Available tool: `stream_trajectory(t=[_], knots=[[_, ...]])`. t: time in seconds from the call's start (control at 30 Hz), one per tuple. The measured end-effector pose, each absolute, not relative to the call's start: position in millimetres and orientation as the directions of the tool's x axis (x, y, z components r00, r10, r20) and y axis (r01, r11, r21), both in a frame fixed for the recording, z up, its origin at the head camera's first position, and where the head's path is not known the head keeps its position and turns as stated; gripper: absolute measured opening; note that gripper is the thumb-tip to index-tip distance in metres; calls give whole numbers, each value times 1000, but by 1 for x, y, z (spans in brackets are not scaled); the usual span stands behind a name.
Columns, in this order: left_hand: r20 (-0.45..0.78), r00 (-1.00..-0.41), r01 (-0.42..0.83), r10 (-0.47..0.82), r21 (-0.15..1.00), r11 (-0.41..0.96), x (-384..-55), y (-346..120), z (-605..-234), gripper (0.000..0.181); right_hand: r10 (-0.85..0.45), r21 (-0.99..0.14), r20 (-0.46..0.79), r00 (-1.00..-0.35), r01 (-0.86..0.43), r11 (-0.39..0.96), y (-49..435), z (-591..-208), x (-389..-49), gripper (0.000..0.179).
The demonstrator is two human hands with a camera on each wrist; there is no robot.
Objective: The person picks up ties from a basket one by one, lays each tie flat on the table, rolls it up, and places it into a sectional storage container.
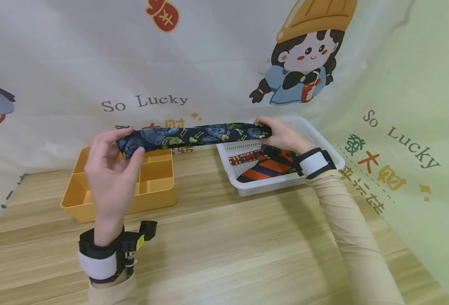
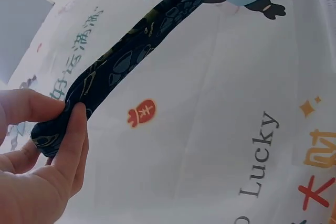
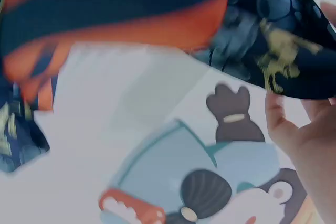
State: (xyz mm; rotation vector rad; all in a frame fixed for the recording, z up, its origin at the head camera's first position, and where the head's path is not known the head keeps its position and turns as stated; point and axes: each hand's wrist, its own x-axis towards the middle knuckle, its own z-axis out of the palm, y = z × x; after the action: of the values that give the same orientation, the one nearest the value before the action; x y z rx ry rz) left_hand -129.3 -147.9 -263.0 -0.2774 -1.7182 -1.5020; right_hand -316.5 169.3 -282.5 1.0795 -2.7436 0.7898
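A navy necktie (image 1: 201,135) with blue and yellow-green figures is stretched level between my two hands, above the table. My left hand (image 1: 111,169) pinches its left end between thumb and fingers; the left wrist view shows the folded end poking past the fingertips. At the other end, my right hand (image 1: 283,133) grips the cloth over the white basket (image 1: 264,188). Inside that basket lie an orange-and-navy striped necktie (image 1: 266,169) and a narrow red checked strip (image 1: 245,157). Striped cloth (image 3: 142,19) looms blurred and close in the right wrist view.
A yellow divided box (image 1: 151,201) stands on the wooden table (image 1: 216,245) at the left, behind my left wrist. A printed white cloth (image 1: 216,63) hangs along the back and sides. Each wrist wears a strapped band.
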Motion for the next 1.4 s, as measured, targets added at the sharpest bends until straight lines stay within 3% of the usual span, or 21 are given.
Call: stream_trajectory(t=[0.17,0.27,0.33,0.47,0.53,0.6,0.67,0.77,0.87,1.0,1.13,1.2,1.27,1.33,1.4], knots=[[625,-684,601,-376,775,196,-131,-157,-271,35,-599,-164,381,-705,-689,706,171,-278,-317,31],[563,-716,580,-413,809,96,-131,-162,-277,35,-500,-118,473,-726,-614,780,170,-279,-316,33],[521,-736,564,-433,825,34,-132,-166,-281,35,-408,-181,518,-752,-562,807,169,-280,-315,38],[461,-748,517,-478,856,16,-138,-176,-289,33,-251,-486,532,-808,-534,692,167,-279,-313,49],[417,-753,494,-509,869,-20,-142,-183,-293,32,-227,-604,516,-826,-539,587,168,-277,-313,49],[369,-758,473,-538,879,-64,-144,-192,-297,32,-252,-627,502,-827,-549,553,170,-277,-313,43],[319,-771,452,-551,884,-121,-145,-201,-300,32,-321,-544,494,-808,-575,611,173,-277,-313,38],[283,-773,450,-567,875,-177,-145,-213,-302,33,-419,-310,498,-759,-607,732,176,-280,-314,36],[273,-768,460,-579,865,-203,-143,-221,-302,33,-421,-161,507,-752,-562,811,178,-284,-316,40],[282,-758,481,-588,851,-211,-139,-229,-300,31,-275,-375,440,-855,-453,809,178,-283,-315,41],[314,-736,536,-599,812,-233,-137,-234,-299,30,-145,-698,424,-894,-425,577,176,-277,-313,33],[327,-727,566,-604,784,-257,-136,-237,-299,31,-81,-779,490,-868,-478,405,174,-273,-312,28],[341,-716,589,-608,764,-265,-136,-239,-299,31,-33,-776,589,-807,-577,255,170,-268,-310,24],[361,-697,621,-620,736,-270,-135,-241,-299,31,-21,-669,717,-697,-696,261,167,-260,-308,21],[383,-673,657,-633,703,-273,-133,-244,-298,30,-82,-505,820,-566,-784,362,166,-252,-306,22]])
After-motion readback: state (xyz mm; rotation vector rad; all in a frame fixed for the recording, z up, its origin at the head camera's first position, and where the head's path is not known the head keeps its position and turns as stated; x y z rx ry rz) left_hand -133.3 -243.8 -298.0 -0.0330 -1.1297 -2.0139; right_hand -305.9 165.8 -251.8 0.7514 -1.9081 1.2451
